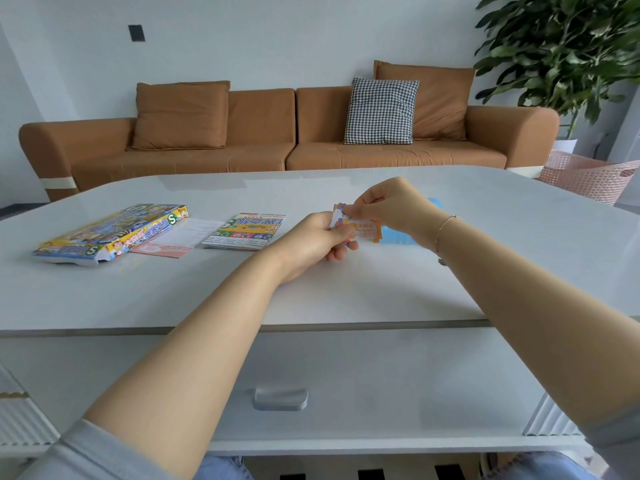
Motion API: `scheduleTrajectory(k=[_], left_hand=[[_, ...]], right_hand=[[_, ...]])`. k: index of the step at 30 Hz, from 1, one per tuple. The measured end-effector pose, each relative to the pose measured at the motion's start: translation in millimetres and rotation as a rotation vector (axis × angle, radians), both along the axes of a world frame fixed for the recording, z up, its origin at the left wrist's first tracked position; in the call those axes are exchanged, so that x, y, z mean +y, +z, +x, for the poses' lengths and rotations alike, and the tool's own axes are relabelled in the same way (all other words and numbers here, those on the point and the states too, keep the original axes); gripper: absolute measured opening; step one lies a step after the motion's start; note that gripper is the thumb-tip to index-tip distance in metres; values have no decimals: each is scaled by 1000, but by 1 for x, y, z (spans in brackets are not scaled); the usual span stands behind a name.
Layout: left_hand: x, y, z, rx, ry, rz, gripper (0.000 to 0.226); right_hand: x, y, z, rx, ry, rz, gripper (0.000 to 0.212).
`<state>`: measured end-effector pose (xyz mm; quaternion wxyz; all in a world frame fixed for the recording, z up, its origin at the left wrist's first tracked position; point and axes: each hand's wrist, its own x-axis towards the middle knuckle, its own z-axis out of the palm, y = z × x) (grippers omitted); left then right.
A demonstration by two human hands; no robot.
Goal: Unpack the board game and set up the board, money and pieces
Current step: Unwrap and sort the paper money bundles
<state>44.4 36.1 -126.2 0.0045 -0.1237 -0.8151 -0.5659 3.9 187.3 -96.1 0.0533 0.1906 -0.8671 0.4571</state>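
Over glossy table [173,299], fingers [349,211] pinching paper money [363,232]

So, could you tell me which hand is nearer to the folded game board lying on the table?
Left. The left hand holds the stack of play money just right of the folded game board; the right hand pinches the stack's top, farther right.

Brown sofa [277,140], pale wall [277,36], plant [561,46].
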Motion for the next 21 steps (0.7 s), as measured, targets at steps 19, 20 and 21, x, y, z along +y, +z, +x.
scheduleTrajectory(k=[19,20,21], left_hand=[[0,0,0,0,0,2,14],[0,0,0,1,0,3,14],[0,0,1,3,-2,2,15]], right_hand=[[-1,2,0,9,0,24,18],[0,3,-1,2,6,30,14],[2,5,-1,-15,18,30,12]])
